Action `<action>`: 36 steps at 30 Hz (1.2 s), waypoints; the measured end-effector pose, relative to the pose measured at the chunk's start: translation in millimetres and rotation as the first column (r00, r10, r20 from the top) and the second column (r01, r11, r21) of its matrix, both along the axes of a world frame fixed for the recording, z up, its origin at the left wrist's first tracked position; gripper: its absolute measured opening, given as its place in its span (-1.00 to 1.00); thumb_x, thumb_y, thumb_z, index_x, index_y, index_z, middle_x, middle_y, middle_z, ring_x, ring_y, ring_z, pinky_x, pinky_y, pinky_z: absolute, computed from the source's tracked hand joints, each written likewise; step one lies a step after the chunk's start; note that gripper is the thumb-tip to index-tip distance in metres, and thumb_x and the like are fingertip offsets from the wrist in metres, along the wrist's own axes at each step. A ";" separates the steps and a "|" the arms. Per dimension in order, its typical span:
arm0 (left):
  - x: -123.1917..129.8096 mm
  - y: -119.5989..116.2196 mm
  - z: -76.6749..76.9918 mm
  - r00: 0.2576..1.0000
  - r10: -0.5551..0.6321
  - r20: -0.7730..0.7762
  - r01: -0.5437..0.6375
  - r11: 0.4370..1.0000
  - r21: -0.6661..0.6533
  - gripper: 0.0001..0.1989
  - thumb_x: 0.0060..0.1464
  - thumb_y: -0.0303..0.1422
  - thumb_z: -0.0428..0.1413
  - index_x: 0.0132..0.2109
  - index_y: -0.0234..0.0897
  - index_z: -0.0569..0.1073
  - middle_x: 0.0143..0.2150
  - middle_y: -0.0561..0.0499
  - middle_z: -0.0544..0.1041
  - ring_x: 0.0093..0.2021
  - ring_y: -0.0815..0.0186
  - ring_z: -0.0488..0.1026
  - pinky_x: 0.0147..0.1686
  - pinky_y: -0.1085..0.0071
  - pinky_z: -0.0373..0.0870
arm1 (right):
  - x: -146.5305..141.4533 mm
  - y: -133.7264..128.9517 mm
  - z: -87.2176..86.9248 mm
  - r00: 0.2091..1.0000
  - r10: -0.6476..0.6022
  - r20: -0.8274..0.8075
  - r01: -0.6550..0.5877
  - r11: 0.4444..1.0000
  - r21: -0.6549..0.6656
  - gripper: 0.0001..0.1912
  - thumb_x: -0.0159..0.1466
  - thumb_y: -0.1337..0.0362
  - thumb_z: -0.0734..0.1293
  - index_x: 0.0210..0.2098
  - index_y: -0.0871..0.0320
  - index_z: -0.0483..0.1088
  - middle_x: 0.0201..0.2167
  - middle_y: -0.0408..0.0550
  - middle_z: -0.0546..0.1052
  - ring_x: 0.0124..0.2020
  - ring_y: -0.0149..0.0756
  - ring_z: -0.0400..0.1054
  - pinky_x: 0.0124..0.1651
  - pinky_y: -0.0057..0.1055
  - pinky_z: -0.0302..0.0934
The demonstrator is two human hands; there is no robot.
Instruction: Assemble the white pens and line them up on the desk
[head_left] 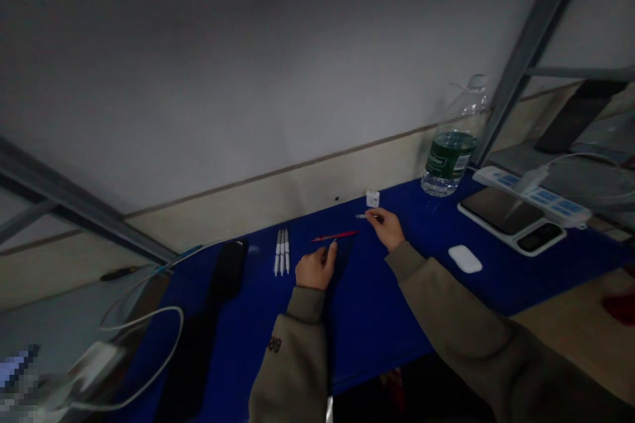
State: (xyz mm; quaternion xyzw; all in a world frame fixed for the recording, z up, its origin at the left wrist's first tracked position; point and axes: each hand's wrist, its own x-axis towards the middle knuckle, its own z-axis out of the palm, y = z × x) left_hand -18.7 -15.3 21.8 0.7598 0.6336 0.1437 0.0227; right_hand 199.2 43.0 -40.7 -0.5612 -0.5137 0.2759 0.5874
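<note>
My right hand [386, 228] pinches a slim white pen [364, 216] by its end, close to a small white cube charger [372, 198]. My left hand [315, 270] rests on the blue desk mat [377, 317], and a thin dark pen [329, 252] sticks out from its fingers, mostly hidden. Just above that hand, a red pen [335, 236] lies on the mat. To its left, three white pens [282, 252] lie side by side, lengthwise to me.
A black fabric case [228, 271] lies on the mat's left side. To the right are a white mouse [465, 258], a water bottle [450, 157], a dark tablet [500, 210], a phone [540, 236] and a white power strip [530, 195]. A white cable [143, 350] loops at lower left.
</note>
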 end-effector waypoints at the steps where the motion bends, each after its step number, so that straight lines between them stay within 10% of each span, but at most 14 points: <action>1: -0.2 0.4 -0.3 1.000 0.008 -0.003 -0.008 1.000 -0.002 -0.38 0.21 0.05 -0.30 -0.45 -0.24 0.44 -0.53 -0.06 0.48 -0.45 0.29 0.45 -0.52 0.44 0.03 | 5.7 2.2 -3.6 0.994 -0.041 0.098 0.041 0.999 0.004 -0.72 0.18 0.13 0.30 -0.24 0.19 0.47 -0.31 0.02 0.52 -0.31 -0.25 0.35 -0.21 -0.31 0.20; 8: -1.5 2.0 -6.6 1.000 0.012 -0.019 -0.012 1.000 0.002 -0.38 0.21 0.06 -0.30 -0.45 -0.26 0.43 -0.51 -0.06 0.49 -0.46 0.31 0.44 -0.51 0.44 -0.01 | 17.8 4.2 -8.9 0.805 -0.193 0.562 0.159 0.981 0.109 -0.83 0.17 0.42 0.26 -0.26 0.21 0.45 -0.25 0.06 0.46 -0.14 -0.16 0.25 -0.03 -0.26 0.13; 19: -2.4 2.5 0.2 1.000 0.013 -0.015 -0.013 1.000 0.022 -0.42 0.21 0.03 -0.26 -0.46 -0.25 0.42 -0.54 -0.03 0.47 -0.47 0.30 0.44 -0.51 0.44 -0.03 | 6.6 -4.3 7.9 0.606 -0.198 0.771 0.156 0.979 0.130 -0.73 0.23 0.40 0.24 -0.10 0.12 0.43 -0.17 0.08 0.31 -0.10 -0.12 0.10 -0.10 -0.27 0.04; 29: -3.4 -1.4 1.1 1.000 -0.028 0.010 0.027 0.999 0.034 -0.40 0.21 0.04 -0.30 -0.44 -0.25 0.41 -0.54 -0.01 0.47 -0.46 0.32 0.43 -0.51 0.45 -0.02 | 3.8 -7.9 8.2 0.618 -0.221 0.754 0.234 0.968 0.092 -0.73 0.29 0.28 0.19 -0.08 0.10 0.44 -0.22 0.10 0.30 -0.15 -0.11 0.12 -0.16 -0.25 0.04; 36: -6.1 -3.2 -1.1 0.999 0.016 -0.047 -0.015 1.000 0.011 -0.41 0.21 0.05 -0.32 -0.37 -0.24 0.43 -0.45 -0.04 0.52 -0.42 0.29 0.45 -0.51 0.45 0.02 | -6.0 -14.9 24.5 0.810 -0.116 0.574 0.006 0.982 0.190 -0.65 0.36 0.21 0.08 -0.12 0.17 0.45 -0.19 0.11 0.43 -0.09 -0.12 0.24 0.02 -0.18 0.12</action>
